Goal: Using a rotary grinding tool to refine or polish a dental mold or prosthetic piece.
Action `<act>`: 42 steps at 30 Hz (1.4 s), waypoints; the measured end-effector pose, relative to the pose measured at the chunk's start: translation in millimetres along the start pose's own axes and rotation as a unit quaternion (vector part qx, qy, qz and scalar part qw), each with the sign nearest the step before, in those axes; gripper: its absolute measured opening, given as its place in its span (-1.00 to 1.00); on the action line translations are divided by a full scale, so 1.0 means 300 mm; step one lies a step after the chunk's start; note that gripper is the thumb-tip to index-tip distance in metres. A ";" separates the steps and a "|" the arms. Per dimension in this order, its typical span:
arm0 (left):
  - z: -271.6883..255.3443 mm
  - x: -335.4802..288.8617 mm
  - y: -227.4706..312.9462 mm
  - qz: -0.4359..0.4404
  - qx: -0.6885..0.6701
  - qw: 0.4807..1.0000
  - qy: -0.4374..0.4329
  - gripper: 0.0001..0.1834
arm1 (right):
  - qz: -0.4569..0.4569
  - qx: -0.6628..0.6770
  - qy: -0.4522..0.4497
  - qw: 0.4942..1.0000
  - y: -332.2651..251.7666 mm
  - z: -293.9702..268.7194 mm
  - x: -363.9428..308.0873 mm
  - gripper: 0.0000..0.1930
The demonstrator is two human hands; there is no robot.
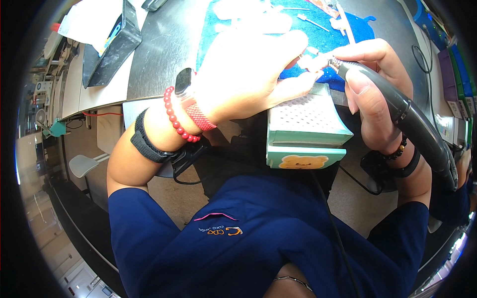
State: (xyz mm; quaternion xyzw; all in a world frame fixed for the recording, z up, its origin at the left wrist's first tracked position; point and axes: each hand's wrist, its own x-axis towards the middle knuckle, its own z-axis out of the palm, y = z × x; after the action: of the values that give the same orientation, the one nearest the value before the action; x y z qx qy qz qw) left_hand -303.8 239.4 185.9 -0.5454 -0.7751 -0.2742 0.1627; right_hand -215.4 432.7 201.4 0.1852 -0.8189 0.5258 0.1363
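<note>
My left hand [248, 64] pinches a small pale piece [309, 62] between thumb and fingers; glare hides its exact shape. A dark grey rotary handpiece [405, 109] lies in my right hand [372, 97], gripped near its front end. The handpiece's tip meets or nearly meets the pale piece; I cannot tell if they touch. Both hands are close together over a blue towel [361, 29]. Just below my left fingers stands a mint-green box [310, 138] with a perforated white top and a bear picture on its front.
Overexposed white items [258, 22] and a thin pointed tool [314, 23] lie on the towel. A black bin [112, 57] with papers stands at the far left of the dark bench [159, 54]. Purple and green trays [449, 74] line the right side, near a loose black cable [420, 62].
</note>
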 end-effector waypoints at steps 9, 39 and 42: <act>0.022 -0.020 -0.013 -0.054 0.006 0.998 -0.023 -0.50 | -0.002 0.001 0.001 1.000 0.002 0.001 0.001 -0.66; 0.004 -0.004 0.003 -0.128 -0.061 0.987 -0.076 -0.59 | -0.005 0.000 0.008 1.000 0.014 -0.015 -0.011 -0.66; 0.028 -0.024 -0.017 -0.085 -0.023 0.995 -0.043 -0.60 | -0.007 0.001 0.008 1.000 0.012 -0.013 -0.010 -0.66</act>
State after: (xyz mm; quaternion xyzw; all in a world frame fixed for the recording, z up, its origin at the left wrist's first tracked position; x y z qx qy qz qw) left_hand -305.7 237.7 174.0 -0.4926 -0.8185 -0.2807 0.0926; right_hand -214.2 438.0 198.7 0.1862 -0.8159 0.5275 0.1464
